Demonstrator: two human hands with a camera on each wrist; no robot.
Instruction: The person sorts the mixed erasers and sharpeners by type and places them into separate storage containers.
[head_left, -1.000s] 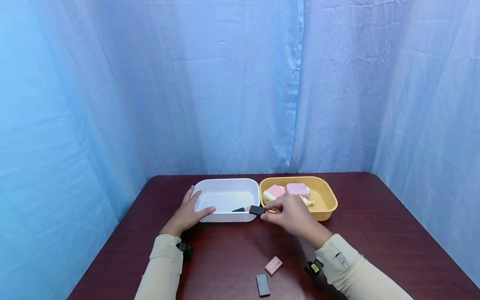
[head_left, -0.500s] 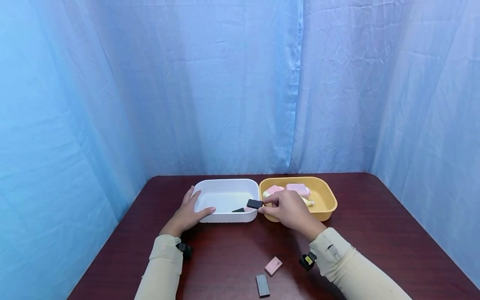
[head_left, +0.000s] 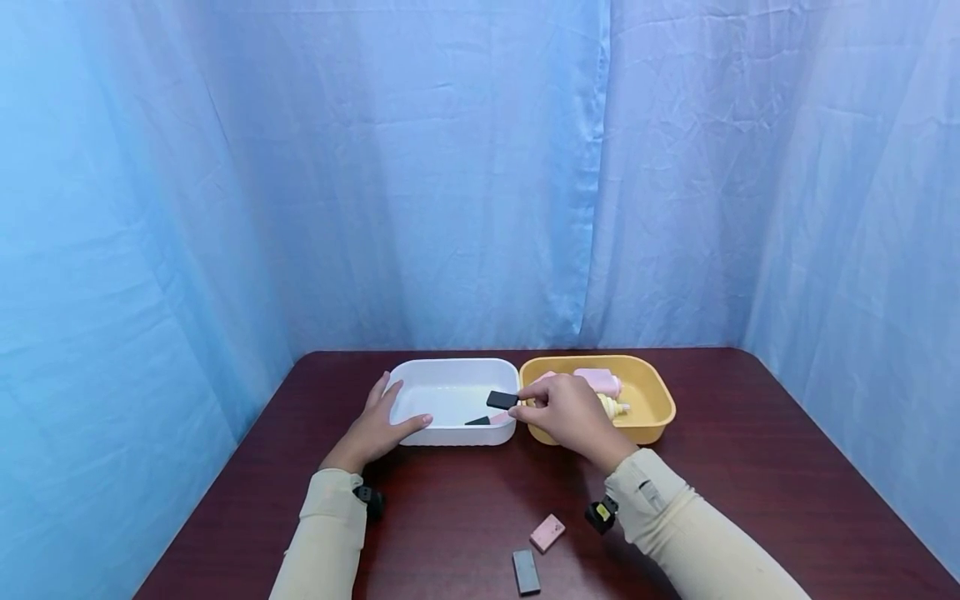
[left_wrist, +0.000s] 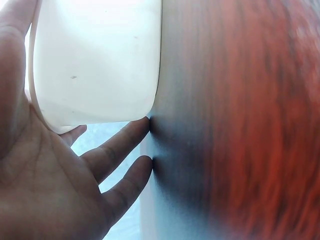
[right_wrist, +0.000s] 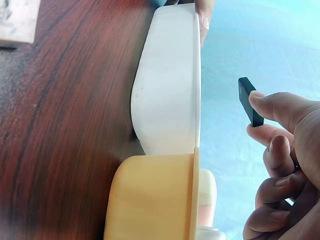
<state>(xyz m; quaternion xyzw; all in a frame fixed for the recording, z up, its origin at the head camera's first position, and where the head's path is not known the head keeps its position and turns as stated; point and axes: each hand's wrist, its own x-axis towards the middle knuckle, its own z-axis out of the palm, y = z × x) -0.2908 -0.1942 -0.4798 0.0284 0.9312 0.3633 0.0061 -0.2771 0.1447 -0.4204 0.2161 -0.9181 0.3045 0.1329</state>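
My right hand (head_left: 576,421) pinches a small flat black block (head_left: 502,400) between thumb and fingertips, over the right end of the white plastic tub (head_left: 457,436). In the right wrist view the block (right_wrist: 249,101) is apart from the tub, raised above its rim. Inside the tub, a dark block (head_left: 477,422) and a pink block (head_left: 498,417) lie near the front right corner. My left hand (head_left: 375,429) rests at the tub's left end, its fingers spread and fairly straight, the thumb at the front rim. In the left wrist view, fingertips touch the table (left_wrist: 240,125).
A yellow tub (head_left: 647,432) stands against the white one's right side. It holds a pink bottle (head_left: 597,381) and other pink and cream items, partly hidden by my right hand. Nearer me, a pink block (head_left: 547,532) and a grey block (head_left: 526,572) lie on the table.
My right hand has carried the black block up and slightly left, from the tub's front right corner to over its right end. The left hand has stayed put.
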